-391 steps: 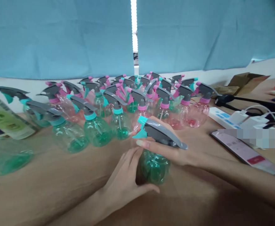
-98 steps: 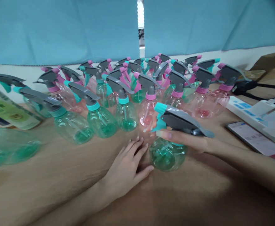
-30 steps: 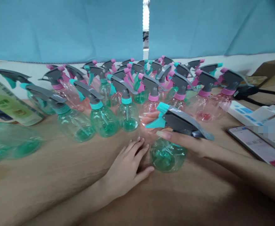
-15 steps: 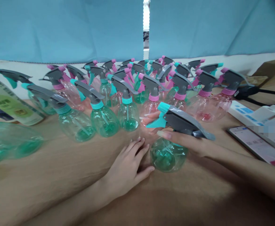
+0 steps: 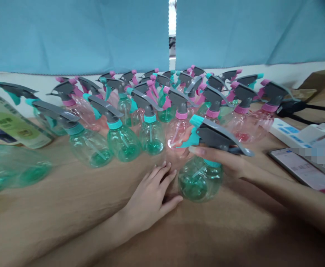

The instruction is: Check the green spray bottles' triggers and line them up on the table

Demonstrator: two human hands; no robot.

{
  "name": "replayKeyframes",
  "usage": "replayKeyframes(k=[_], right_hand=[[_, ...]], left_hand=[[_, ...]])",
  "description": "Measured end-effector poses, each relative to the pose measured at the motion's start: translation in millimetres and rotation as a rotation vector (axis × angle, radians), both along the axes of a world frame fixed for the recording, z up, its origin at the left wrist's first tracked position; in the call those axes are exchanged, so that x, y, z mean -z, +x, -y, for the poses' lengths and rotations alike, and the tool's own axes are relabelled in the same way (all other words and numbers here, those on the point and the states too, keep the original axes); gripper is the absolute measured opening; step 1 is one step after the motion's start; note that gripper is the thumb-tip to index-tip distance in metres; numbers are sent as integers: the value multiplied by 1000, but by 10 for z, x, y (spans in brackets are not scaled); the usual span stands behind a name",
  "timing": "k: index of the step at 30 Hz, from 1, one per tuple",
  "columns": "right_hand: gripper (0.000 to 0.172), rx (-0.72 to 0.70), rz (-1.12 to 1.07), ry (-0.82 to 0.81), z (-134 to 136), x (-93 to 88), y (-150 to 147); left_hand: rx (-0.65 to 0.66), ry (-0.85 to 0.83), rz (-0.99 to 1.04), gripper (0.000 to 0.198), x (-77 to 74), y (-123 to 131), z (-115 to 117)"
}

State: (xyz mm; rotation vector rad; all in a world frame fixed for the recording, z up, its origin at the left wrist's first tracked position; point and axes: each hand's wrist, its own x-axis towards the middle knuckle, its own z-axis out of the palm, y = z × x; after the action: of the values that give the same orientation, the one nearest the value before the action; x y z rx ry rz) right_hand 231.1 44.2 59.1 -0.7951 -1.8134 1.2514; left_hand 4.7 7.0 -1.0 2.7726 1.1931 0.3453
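My right hand [image 5: 230, 161] is wrapped around the neck of a green spray bottle [image 5: 197, 185] with a grey and turquoise trigger head. The thumb lies across the near side below the head, and the other fingers are partly hidden behind the trigger. A thin tube runs down inside the clear body. My left hand [image 5: 151, 196] lies palm down on the wooden table [image 5: 95, 222], fingers spread, just left of that bottle and holding nothing. Beyond the hands stands a green spray bottle [image 5: 152, 139], with a pink spray bottle [image 5: 180, 128] to its right.
Several more green and pink spray bottles crowd the back before a blue curtain [image 5: 76, 37]. Green bottle bodies [image 5: 34, 167] lie at the left, near a labelled bottle [image 5: 15, 122]. A phone [image 5: 304, 167] and a white power strip [image 5: 285, 131] with cables are at the right.
The trigger head of the held bottle has shifted slightly up, and more of its turquoise collar shows. My right hand has moved up a little with it; my left hand has stayed put.
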Motion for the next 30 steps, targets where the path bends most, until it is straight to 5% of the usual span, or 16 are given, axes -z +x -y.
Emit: replayKeyframes(k=[8, 21, 30], right_hand=[[19, 7, 104, 123, 103, -193, -67], [25, 31, -29, 173, 53, -55, -122], [33, 34, -81, 277, -14, -14, -233]], left_hand=[[-14, 1, 2, 59, 0, -8, -2], [-21, -55, 94, 70, -27, 15, -12], [-90, -13, 134, 74, 60, -13, 319]])
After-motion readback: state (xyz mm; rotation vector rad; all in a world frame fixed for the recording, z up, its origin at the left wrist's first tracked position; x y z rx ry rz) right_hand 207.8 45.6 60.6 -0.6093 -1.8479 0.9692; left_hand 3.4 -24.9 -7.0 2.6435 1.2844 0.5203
